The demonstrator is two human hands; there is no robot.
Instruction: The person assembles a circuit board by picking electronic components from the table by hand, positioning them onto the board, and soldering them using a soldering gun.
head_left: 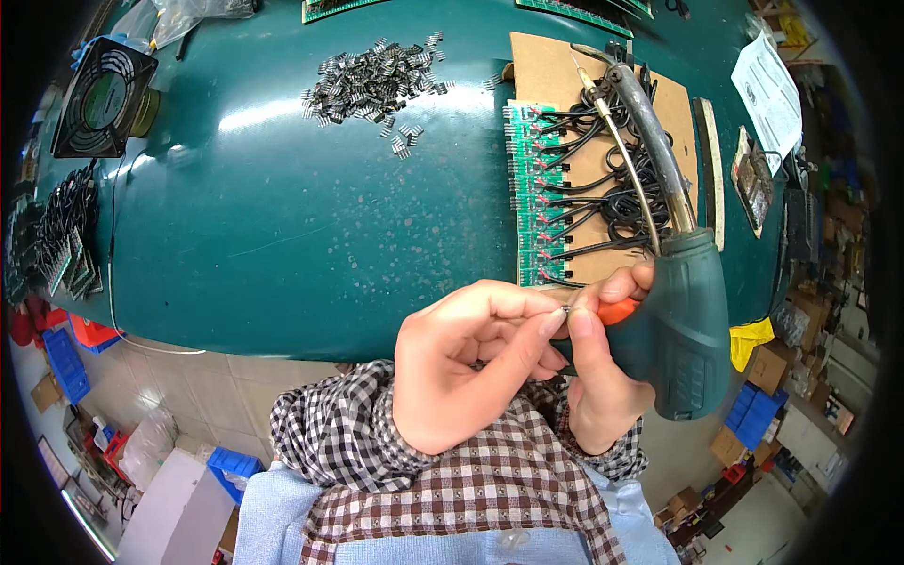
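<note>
In front of my body, both hands meet at a tiny dark piece, probably a pin header (566, 309). The thumb and forefinger of my left hand (461, 367) pinch it from the left. My right hand (607, 372) has its thumb and fingertip at the piece's other side, while its fingers also hold a green soldering gun (692, 311) with an orange trigger. The gun's metal tip points away over a brown board (541, 61). There, a strip of green circuit boards (527, 202) has black cables (626, 207) attached. Further left lies a pile of black pin headers (367, 83).
A square black fan (104, 99) stands at the far left of the green table (282, 235), with bundled black cables (68, 212) below it. A paper sheet (767, 94) and a small worn metal block (752, 184) lie at the right. More circuit boards (574, 13) sit along the back.
</note>
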